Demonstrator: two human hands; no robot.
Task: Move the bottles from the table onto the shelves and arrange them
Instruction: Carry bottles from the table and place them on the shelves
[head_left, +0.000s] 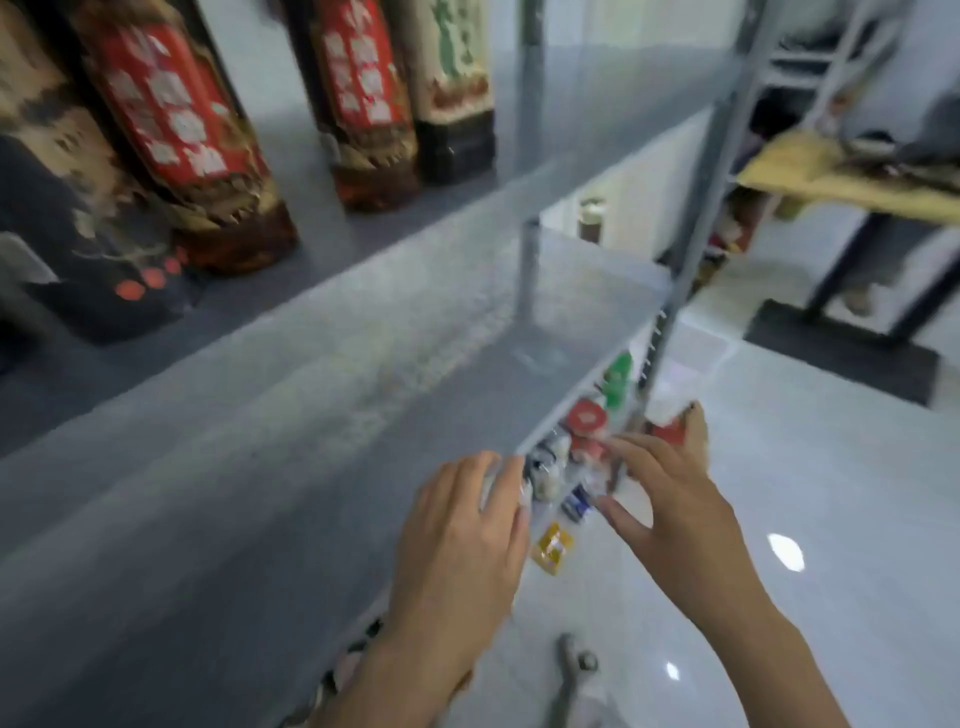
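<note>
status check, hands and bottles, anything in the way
Right hand curled round a red-capped bottle. Left hand at the shelf edge, grip blurred. Other bottles crowd the spot below, upright post close by.

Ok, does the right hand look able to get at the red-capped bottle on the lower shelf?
Probably yes. The right hand is close beside the red-capped bottle, past the edge of the grey shelf board above it, and nothing visible lies between them. Blur hides whether they touch.
</note>
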